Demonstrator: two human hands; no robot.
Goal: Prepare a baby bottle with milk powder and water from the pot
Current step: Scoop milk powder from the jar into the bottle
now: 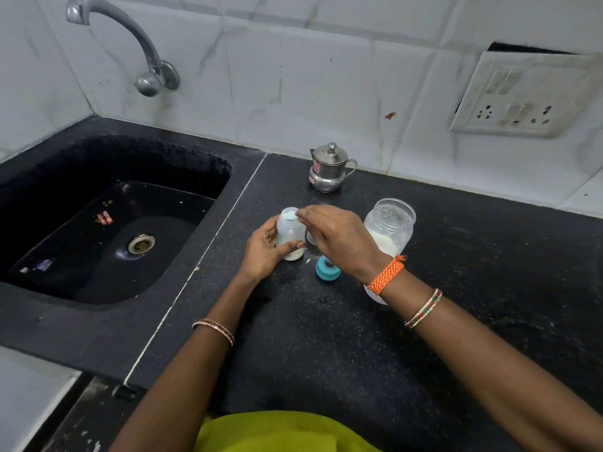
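Note:
The small clear baby bottle (289, 234) stands upright on the black counter with white powder in its bottom. My left hand (266, 252) grips its side. My right hand (339, 238) pinches a small scoop (291, 215) at the bottle's open mouth. The open plastic jar of milk powder (390, 228) stands just right of my right hand. The blue bottle collar with its teat (328, 269) lies on the counter under my right wrist. The steel pot with a lid (329, 168) stands further back near the wall.
A black sink (107, 223) with a drain is sunk into the counter at the left, under a metal tap (130, 44). A wall socket panel (522, 96) is at the upper right. The tiled wall bounds the counter's back edge.

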